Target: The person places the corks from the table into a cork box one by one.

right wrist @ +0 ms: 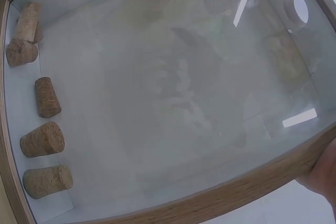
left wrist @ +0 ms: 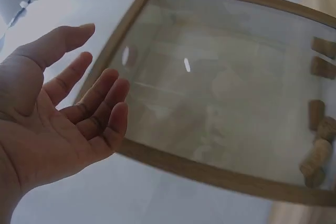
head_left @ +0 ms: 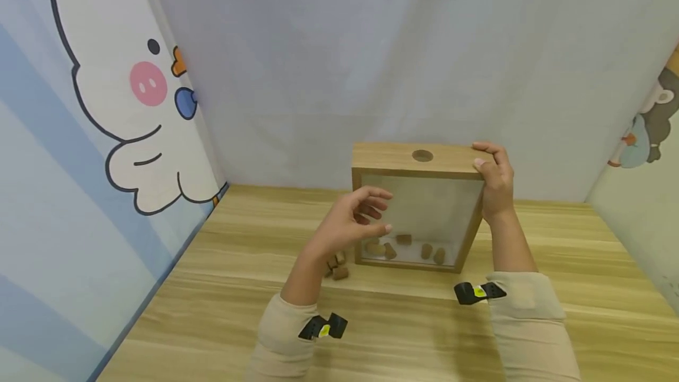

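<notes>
A shallow wooden shadow box with a clear front pane stands upright on the table. Its top edge has a round hole. Several tapered corks lie inside along its bottom. My right hand grips the box's top right corner, fingers and thumb over the edge. In front of the pane's left side hovers my left hand, its fingers loosely bent with nothing between them, as the left wrist view also shows. Below that hand, more corks lie on the table by the box's lower left corner, partly hidden by the wrist.
The wood-grain tabletop extends around the box. A pale curtain hangs behind it. Cartoon-printed cloth lines the left side, and another printed panel borders the right.
</notes>
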### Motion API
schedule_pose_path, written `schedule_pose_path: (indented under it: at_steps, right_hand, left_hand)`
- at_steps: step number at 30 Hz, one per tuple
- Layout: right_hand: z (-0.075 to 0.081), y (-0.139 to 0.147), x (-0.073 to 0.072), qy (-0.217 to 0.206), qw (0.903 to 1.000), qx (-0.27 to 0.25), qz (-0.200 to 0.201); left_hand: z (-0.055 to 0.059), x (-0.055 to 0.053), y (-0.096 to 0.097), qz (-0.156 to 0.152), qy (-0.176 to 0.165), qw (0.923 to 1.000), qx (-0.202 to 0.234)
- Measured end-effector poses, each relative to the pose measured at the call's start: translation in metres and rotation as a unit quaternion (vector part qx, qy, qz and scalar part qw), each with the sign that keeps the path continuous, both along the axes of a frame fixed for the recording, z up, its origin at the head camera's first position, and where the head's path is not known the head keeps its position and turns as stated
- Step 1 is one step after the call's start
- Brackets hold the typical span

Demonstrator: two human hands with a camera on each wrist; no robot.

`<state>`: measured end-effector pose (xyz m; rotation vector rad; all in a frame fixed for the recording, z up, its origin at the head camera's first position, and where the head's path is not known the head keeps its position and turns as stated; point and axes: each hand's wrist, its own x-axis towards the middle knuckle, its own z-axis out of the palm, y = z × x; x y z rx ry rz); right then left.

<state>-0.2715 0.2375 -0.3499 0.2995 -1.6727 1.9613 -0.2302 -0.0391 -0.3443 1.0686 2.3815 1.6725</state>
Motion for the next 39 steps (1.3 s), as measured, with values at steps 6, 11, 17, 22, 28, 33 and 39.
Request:
schedule_pose_path:
  at_steps: [6, 11, 17, 22, 28, 33, 39]
  right_hand:
    - [0.002, 0.002, 0.002, -0.010, 0.9999, -0.001, 0.005]
    - [0.000, 0.001, 0.003, -0.007, 1.0000, 0.003, 0.003]
    - [0.000, 0.003, 0.002, -0.005, 1.0000, -0.002, 0.000]
    - [0.000, 0.002, 0.002, 0.003, 1.0000, -0.006, -0.002]
    - [-0.001, 0.002, 0.002, 0.005, 1.0000, 0.001, -0.001]
    - [0.000, 0.002, 0.002, 0.003, 1.0000, -0.002, 0.000]
    - [0.000, 0.002, 0.002, 0.002, 1.0000, -0.002, -0.002]
  left_hand:
    - [-0.026, -0.005, -0.013, -0.037, -0.033, 0.9986, -0.020]
    - [-0.046, -0.006, -0.023, -0.061, -0.052, 0.9957, -0.046]
    - [-0.069, -0.011, -0.035, -0.076, -0.078, 0.9917, -0.067]
    - [-0.086, -0.014, -0.048, -0.085, -0.101, 0.9874, -0.087]
    - [-0.103, -0.017, -0.063, -0.098, -0.141, 0.9802, -0.099]
    - [-0.114, -0.021, -0.073, -0.093, -0.147, 0.9792, -0.104]
    - [-0.123, -0.028, -0.081, -0.092, -0.169, 0.9772, -0.090]
